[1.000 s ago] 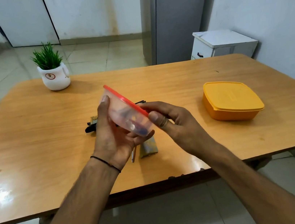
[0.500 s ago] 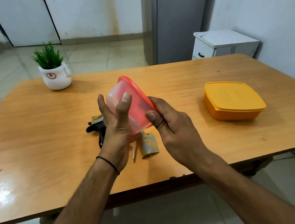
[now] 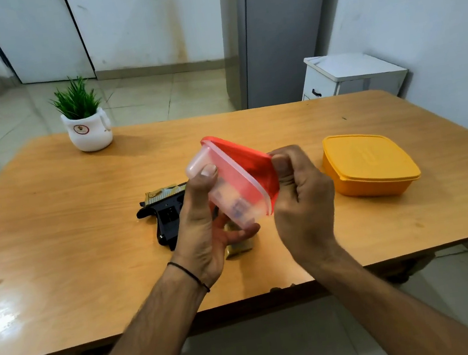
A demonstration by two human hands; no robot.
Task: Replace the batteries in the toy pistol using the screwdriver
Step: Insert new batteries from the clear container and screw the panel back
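The left hand (image 3: 205, 235) grips the tilted plastic container (image 3: 231, 198) steady while the right hand (image 3: 301, 198) pinches its red lid (image 3: 243, 158), likely to pry it open.

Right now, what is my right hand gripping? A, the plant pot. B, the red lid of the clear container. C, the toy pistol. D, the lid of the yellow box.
B: the right hand pinches the edge of the red lid, while the left hand holds the clear container tilted.
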